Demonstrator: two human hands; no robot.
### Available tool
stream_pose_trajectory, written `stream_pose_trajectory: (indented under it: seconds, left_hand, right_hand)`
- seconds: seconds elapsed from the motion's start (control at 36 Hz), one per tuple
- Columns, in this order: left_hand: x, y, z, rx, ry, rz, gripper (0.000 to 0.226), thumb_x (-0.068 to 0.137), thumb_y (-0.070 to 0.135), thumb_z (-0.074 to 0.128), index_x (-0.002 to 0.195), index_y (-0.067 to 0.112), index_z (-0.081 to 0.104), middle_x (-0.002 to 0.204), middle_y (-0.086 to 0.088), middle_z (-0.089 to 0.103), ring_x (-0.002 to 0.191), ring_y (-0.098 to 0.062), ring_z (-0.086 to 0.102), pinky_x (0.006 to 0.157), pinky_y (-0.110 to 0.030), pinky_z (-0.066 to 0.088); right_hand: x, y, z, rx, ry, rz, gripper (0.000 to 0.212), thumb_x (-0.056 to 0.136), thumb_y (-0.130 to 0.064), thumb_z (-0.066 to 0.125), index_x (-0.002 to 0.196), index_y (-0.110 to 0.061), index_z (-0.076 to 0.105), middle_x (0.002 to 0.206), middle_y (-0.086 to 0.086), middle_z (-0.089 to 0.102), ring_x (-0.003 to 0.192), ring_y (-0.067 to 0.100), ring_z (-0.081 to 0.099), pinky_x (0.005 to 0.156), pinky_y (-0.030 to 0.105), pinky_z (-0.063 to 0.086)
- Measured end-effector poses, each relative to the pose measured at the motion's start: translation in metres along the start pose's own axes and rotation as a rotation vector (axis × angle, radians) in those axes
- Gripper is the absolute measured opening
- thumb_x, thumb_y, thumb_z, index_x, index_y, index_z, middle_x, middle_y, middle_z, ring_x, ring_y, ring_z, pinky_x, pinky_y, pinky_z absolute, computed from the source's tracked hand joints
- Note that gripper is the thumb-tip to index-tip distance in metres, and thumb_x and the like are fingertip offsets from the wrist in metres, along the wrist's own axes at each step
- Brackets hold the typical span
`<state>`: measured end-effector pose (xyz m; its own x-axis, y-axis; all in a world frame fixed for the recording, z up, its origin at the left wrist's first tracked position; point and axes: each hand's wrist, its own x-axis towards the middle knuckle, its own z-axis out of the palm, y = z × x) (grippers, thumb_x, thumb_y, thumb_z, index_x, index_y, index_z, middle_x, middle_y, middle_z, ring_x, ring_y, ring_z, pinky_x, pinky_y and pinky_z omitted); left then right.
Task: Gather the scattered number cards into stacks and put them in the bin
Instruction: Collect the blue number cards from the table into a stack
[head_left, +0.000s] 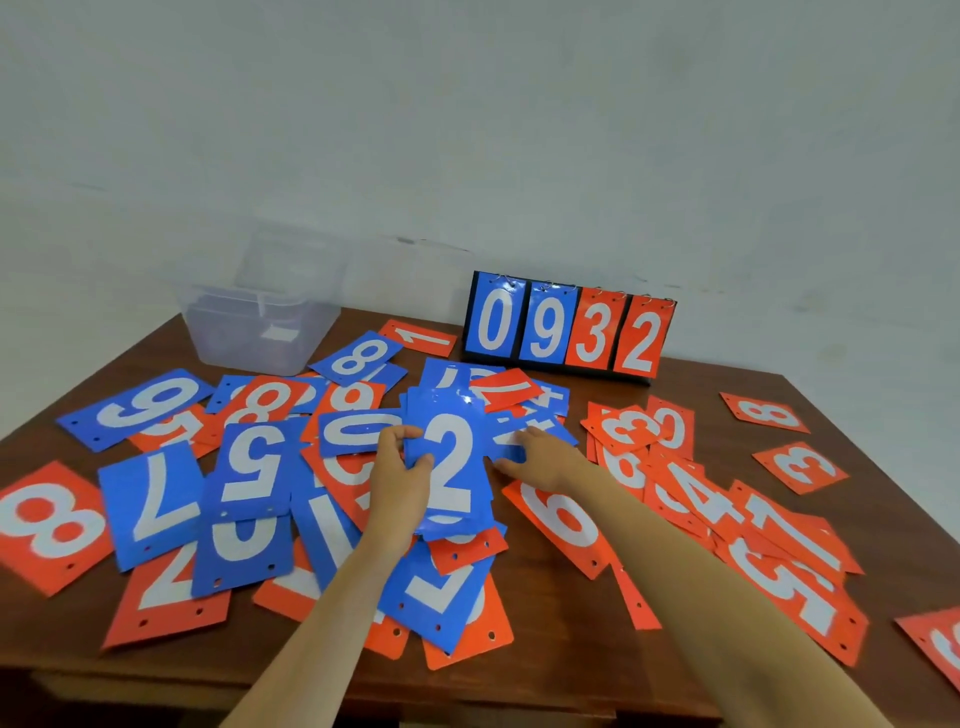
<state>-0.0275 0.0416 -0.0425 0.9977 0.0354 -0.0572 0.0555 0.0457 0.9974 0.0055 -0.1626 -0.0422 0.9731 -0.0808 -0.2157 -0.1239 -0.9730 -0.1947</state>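
Our left hand (402, 467) grips a blue stack (452, 467), 2 on top, above the table (571, 654); its card count is hidden. Our right hand (540, 457) lies flat, fingers straight, on a half-covered blue card (511, 439) just right. The clear bin (260, 332) stands far left, contents blurred.

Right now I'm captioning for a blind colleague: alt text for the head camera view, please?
A person's left hand holds a stack of blue cards with a 2 on top while the right hand touches another blue card. Red and blue number cards litter the wooden table; a clear bin and a flip scoreboard stand behind.
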Motion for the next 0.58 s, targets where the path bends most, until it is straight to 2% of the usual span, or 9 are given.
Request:
stream_pose_trajectory:
  seconds: [0.08, 0.14, 0.28, 0.31, 0.36, 0.42, 0.44, 0.5, 0.58]
  left_hand:
    - [-0.003, 0.002, -0.003, 0.000, -0.001, 0.024, 0.024, 0.091, 0.002, 0.051, 0.107, 0.019, 0.048, 0.096, -0.001, 0.058, 0.076, -0.015, 0.057, 0.074, -0.046, 0.053]
    - [-0.006, 0.004, -0.004, 0.001, -0.004, 0.037, 0.024, 0.091, 0.002, 0.051, 0.107, 0.019, 0.048, 0.093, 0.001, 0.057, 0.072, -0.012, 0.056, 0.072, -0.042, 0.052]
    - [-0.015, 0.012, -0.006, 0.005, -0.018, 0.044, 0.023, 0.092, 0.003, 0.052, 0.108, 0.020, 0.048, 0.097, 0.008, 0.055, 0.078, -0.009, 0.060, 0.073, -0.044, 0.055]
    - [-0.016, 0.013, -0.007, 0.012, -0.015, 0.051, 0.024, 0.092, 0.003, 0.052, 0.107, 0.020, 0.048, 0.097, 0.009, 0.054, 0.077, -0.009, 0.060, 0.072, -0.043, 0.055]
    - [-0.017, 0.015, -0.008, 0.033, -0.001, 0.075, 0.025, 0.092, 0.001, 0.051, 0.107, 0.020, 0.047, 0.097, 0.011, 0.052, 0.073, -0.008, 0.057, 0.066, -0.037, 0.054]
    - [-0.017, 0.018, -0.008, 0.070, 0.026, 0.103, 0.025, 0.092, 0.000, 0.050, 0.107, 0.020, 0.047, 0.095, 0.014, 0.048, 0.068, -0.006, 0.052, 0.057, -0.027, 0.048]
    - [-0.016, 0.019, -0.008, 0.087, 0.035, 0.111, 0.025, 0.092, 0.000, 0.050, 0.107, 0.020, 0.047, 0.094, 0.015, 0.047, 0.068, -0.006, 0.052, 0.055, -0.025, 0.046]
    - [-0.015, 0.022, -0.006, 0.118, 0.036, 0.124, 0.026, 0.092, 0.000, 0.050, 0.109, 0.019, 0.047, 0.096, 0.013, 0.046, 0.071, -0.007, 0.054, 0.053, -0.023, 0.045]
    - [-0.016, 0.026, 0.002, 0.132, -0.001, 0.118, 0.028, 0.091, -0.001, 0.050, 0.110, 0.020, 0.048, 0.101, 0.009, 0.047, 0.067, -0.009, 0.052, 0.052, -0.023, 0.043]
  right_hand:
    - [0.000, -0.003, 0.004, -0.034, 0.067, 0.020, 0.041, 0.091, -0.046, 0.050, 0.113, -0.012, 0.054, 0.112, 0.008, 0.059, 0.095, 0.022, 0.059, 0.078, 0.033, 0.050]
    - [-0.003, -0.005, 0.007, -0.019, 0.106, 0.024, 0.033, 0.093, -0.039, 0.049, 0.110, -0.011, 0.054, 0.105, 0.009, 0.061, 0.092, 0.023, 0.060, 0.073, 0.032, 0.049]
    - [-0.014, -0.001, 0.003, 0.077, 0.320, 0.068, 0.038, 0.098, -0.026, 0.044, 0.133, -0.012, 0.044, 0.121, 0.011, 0.060, 0.104, 0.026, 0.060, 0.083, 0.036, 0.051]
    - [-0.019, 0.000, -0.002, 0.176, 0.397, 0.066, 0.039, 0.098, -0.025, 0.045, 0.135, -0.012, 0.043, 0.120, 0.011, 0.060, 0.101, 0.025, 0.061, 0.081, 0.035, 0.051]
    - [-0.033, -0.001, -0.016, 0.524, 0.543, 0.027, 0.038, 0.097, -0.023, 0.048, 0.133, -0.013, 0.042, 0.113, 0.009, 0.061, 0.095, 0.022, 0.061, 0.075, 0.033, 0.053]
    - [-0.050, -0.004, -0.034, 0.922, 0.593, -0.020, 0.030, 0.096, -0.024, 0.052, 0.124, -0.016, 0.045, 0.113, 0.004, 0.058, 0.097, 0.018, 0.062, 0.068, 0.027, 0.055]
    - [-0.059, -0.004, -0.043, 1.095, 0.562, -0.029, 0.025, 0.096, -0.023, 0.054, 0.119, -0.017, 0.047, 0.115, 0.004, 0.058, 0.099, 0.016, 0.062, 0.067, 0.024, 0.055]
    - [-0.076, -0.004, -0.056, 1.378, 0.393, -0.027, 0.019, 0.095, -0.021, 0.054, 0.112, -0.013, 0.053, 0.115, 0.009, 0.061, 0.096, 0.019, 0.065, 0.068, 0.027, 0.057]
    - [-0.098, -0.003, -0.059, 1.467, 0.124, -0.045, 0.015, 0.095, -0.019, 0.054, 0.107, -0.011, 0.057, 0.108, 0.011, 0.066, 0.092, 0.021, 0.067, 0.070, 0.031, 0.057]
